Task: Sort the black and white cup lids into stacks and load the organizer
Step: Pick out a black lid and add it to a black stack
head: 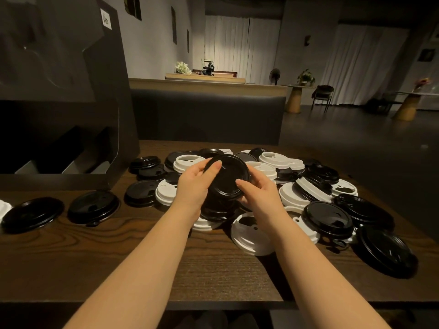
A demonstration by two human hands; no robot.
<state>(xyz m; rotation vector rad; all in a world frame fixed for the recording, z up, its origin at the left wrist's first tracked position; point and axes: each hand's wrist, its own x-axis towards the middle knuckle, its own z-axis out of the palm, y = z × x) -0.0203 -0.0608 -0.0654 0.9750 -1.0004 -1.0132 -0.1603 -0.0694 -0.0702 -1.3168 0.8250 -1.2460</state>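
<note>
Black lids [224, 184], nested into a short stack, are held just above the table's [118, 245] centre, over a loose heap of black and white lids [316, 186] spreading toward three o'clock. They look thin, light and springy, probably slippery, so the rims are the safest place to take hold. Left hand [193, 186] cups the stack's edge at nine o'clock; right hand [257, 194] pinches it at four o'clock. Both forearms reach straight forward. A dark organizer [71, 103] stands at ten o'clock.

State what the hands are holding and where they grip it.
Both hands, left and right, hold a stack of black lids, gripping its rim on opposite sides.
</note>
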